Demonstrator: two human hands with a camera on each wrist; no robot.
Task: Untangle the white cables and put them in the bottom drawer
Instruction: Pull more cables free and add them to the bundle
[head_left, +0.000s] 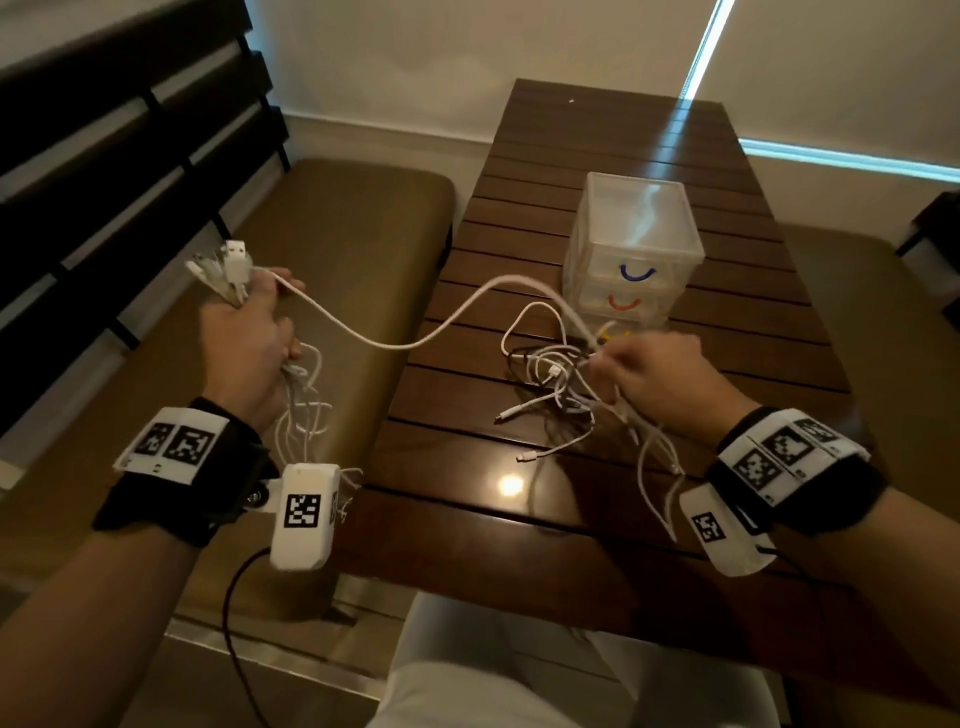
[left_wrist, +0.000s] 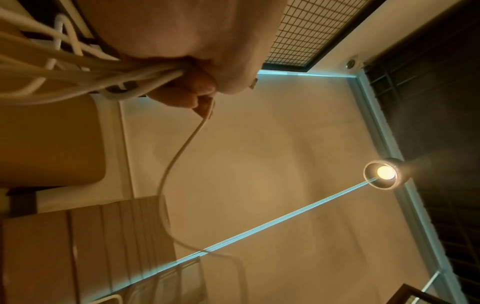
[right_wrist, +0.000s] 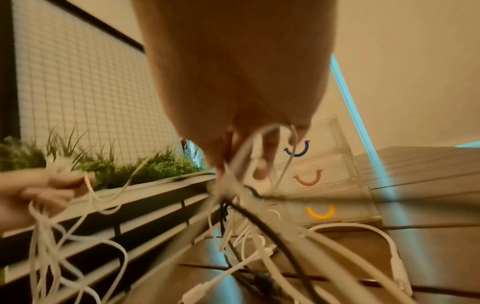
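Observation:
My left hand (head_left: 254, 332) is raised off the table's left side and grips a bundle of white cables (head_left: 228, 267), plugs sticking up and loose ends hanging below (left_wrist: 78, 76). One white cable (head_left: 363, 338) runs from that fist across to my right hand (head_left: 654, 371), which pinches cables at the edge of a tangle of white and black cables (head_left: 550, 379) on the table (right_wrist: 259, 246). Just behind the right hand stands a clear three-drawer box (head_left: 631, 249) with blue, orange and yellow handles; the yellow-handled bottom drawer (right_wrist: 320, 211) looks closed.
The dark slatted wooden table (head_left: 597, 156) has bare room behind the drawer box. A brown cushioned bench (head_left: 332, 249) lies to the left, another seat at the right. A planter with green plants (right_wrist: 109, 170) stands behind the left bench.

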